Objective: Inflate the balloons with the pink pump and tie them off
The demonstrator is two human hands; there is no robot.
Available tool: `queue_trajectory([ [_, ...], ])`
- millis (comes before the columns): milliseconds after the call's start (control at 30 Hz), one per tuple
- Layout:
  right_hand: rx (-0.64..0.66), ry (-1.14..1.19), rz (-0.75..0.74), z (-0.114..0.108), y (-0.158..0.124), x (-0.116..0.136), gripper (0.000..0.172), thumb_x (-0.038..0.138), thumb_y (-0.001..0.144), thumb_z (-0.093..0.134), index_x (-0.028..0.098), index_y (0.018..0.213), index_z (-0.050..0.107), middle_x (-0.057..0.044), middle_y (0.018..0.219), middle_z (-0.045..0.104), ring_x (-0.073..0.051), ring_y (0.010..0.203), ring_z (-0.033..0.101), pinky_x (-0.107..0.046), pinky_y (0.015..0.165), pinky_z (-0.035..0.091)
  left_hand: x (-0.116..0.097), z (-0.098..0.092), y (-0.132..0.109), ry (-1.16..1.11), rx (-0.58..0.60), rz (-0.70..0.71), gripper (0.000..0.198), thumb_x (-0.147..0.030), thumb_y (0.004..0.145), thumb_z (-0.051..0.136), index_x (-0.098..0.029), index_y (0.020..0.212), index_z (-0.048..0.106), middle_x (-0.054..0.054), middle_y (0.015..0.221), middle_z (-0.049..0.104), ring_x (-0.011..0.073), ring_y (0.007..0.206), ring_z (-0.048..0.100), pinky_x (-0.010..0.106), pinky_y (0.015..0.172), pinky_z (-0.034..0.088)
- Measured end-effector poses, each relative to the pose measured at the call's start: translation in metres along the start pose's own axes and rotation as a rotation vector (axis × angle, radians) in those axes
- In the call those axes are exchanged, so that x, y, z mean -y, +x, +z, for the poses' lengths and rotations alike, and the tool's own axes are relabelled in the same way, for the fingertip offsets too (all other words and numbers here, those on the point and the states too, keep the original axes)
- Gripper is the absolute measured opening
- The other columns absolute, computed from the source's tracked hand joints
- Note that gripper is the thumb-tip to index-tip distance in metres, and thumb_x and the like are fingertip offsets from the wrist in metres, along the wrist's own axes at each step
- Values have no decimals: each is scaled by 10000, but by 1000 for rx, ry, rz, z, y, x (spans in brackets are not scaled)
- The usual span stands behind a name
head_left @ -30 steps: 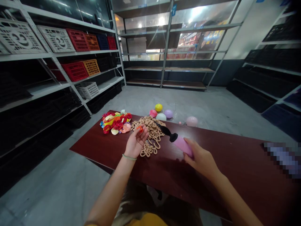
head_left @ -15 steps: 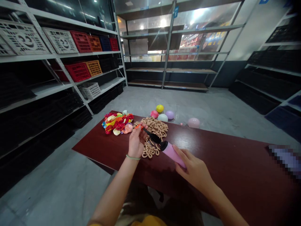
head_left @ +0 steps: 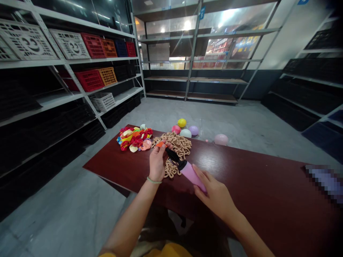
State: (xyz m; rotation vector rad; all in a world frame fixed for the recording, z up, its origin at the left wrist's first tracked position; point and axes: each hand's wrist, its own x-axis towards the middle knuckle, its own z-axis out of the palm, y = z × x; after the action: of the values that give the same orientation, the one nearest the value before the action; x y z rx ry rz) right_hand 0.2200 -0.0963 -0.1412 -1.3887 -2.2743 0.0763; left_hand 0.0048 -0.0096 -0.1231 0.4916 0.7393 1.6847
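My right hand (head_left: 214,191) wraps round the pink barrel of a balloon pump (head_left: 191,175), its black nozzle end pointing up and left. An orange balloon (head_left: 160,144), uninflated, is pinched in the fingers of my left hand (head_left: 157,160) at the nozzle tip. Whether its neck sits over the tip, I cannot make out. Behind and below the pump lies a heap of tan, cord-like loops (head_left: 178,144) on the table. To the left of my left hand is a pile of limp, many-coloured balloons (head_left: 135,138).
The dark red-brown table (head_left: 241,171) spans the view, with a blurred purple item (head_left: 325,180) at its right end. Several inflated balloons, including a yellow balloon (head_left: 182,122) and a pale pink balloon (head_left: 221,139), lie on the floor beyond. Shelving with crates (head_left: 92,44) stands left.
The pump and my right hand have shifted slightly left, towards my left hand. My left hand has turned a little, and more of the orange balloon shows.
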Motion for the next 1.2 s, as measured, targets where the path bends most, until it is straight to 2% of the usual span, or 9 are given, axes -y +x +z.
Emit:
queue_trajectory([
  [133, 53, -9, -6, -1, 2, 3, 714, 266, 950, 476, 317, 1591, 167, -81, 1237, 638, -254, 993, 697, -362, 743, 595, 1, 3, -1, -33, 32, 14, 304, -262, 787, 777, -149, 1053, 685, 40, 902, 713, 144, 817, 676, 274, 806, 517],
  [267, 112, -6, 23, 3, 5, 12, 699, 261, 969, 432, 324, 1596, 129, -90, 1230, 632, -259, 997, 693, -349, 710, 586, 3, 11, -5, -138, 43, -3, 131, -258, 844, 703, -155, 900, 645, 3, 784, 635, 114, 719, 619, 273, 793, 525],
  [400, 141, 63, 46, 12, 12, 24, 713, 254, 954, 443, 291, 1598, 138, -99, 1172, 651, -254, 962, 702, -341, 714, 578, 5, 17, -9, -214, 5, -71, 225, -353, 913, 608, -194, 785, 512, -13, 714, 566, 120, 652, 587, 272, 694, 536],
  [533, 189, 140, 114, 19, 17, 31, 702, 333, 946, 509, 243, 1579, 221, -142, 1278, 634, -302, 1065, 689, -400, 790, 586, 6, 19, -4, -181, -38, -61, 246, -395, 931, 584, -214, 811, 467, -66, 613, 407, 72, 450, 402, 182, 424, 373],
  [600, 208, 185, 155, 21, 14, 33, 732, 342, 916, 570, 230, 1566, 253, -154, 1346, 609, -319, 1119, 675, -433, 858, 578, 4, 18, 4, -140, -69, -66, 242, -385, 943, 559, -213, 809, 456, -74, 594, 372, 63, 410, 347, 169, 363, 272],
  [767, 218, 231, 207, 18, -15, 23, 651, 313, 884, 608, 234, 1492, 389, -129, 1410, 585, -311, 1197, 642, -451, 941, 559, -13, 7, 37, -142, -59, -43, 221, -329, 978, 480, -204, 800, 442, -77, 584, 357, 50, 394, 339, 157, 347, 223],
  [900, 180, 225, 188, 11, -40, 9, 609, 357, 905, 586, 241, 1480, 423, -116, 1337, 647, -294, 1132, 682, -428, 891, 586, -27, 0, 54, -175, -58, -18, 222, -337, 969, 508, -206, 804, 439, -80, 589, 352, 47, 402, 350, 156, 357, 235],
  [1033, 169, 240, 186, 5, -45, 7, 614, 380, 922, 565, 270, 1503, 398, -106, 1347, 646, -290, 1124, 689, -421, 876, 592, -28, 3, 50, -172, -28, 14, 203, -317, 966, 508, -206, 808, 447, -75, 594, 355, 53, 415, 365, 165, 366, 245],
  [1200, 208, 287, 218, 3, -22, 23, 584, 371, 933, 547, 244, 1487, 410, -123, 1417, 590, -322, 1178, 658, -471, 929, 564, -14, 9, 32, -156, -22, -25, 202, -292, 964, 498, -201, 791, 447, -67, 605, 365, 58, 429, 369, 165, 373, 266],
])
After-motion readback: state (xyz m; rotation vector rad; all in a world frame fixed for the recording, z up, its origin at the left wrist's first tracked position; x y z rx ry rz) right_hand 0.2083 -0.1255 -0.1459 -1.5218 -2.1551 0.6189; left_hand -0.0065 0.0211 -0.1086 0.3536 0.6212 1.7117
